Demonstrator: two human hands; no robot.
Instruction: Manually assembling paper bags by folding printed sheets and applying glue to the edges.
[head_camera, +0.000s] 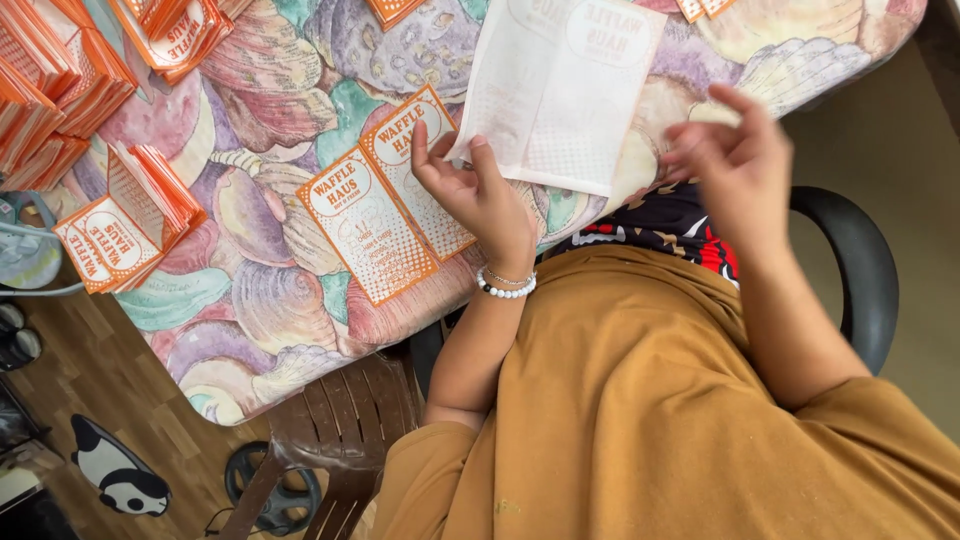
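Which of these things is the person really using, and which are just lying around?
Being used:
left hand, holding the pale paper bag
right hand, open beside it
two flat orange bags next to the left hand
stacks of orange bags on the table

Just lying about:
panda slipper on the floor
brown plastic chair
black chair arm

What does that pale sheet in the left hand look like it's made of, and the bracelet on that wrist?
The pale sheet looks like thin matte paper: the orange print shows through faintly from its other side. The left hand pinches its lower corner. The bracelet seems to be glossy white beads, perhaps plastic or glass; that cannot be told apart here.
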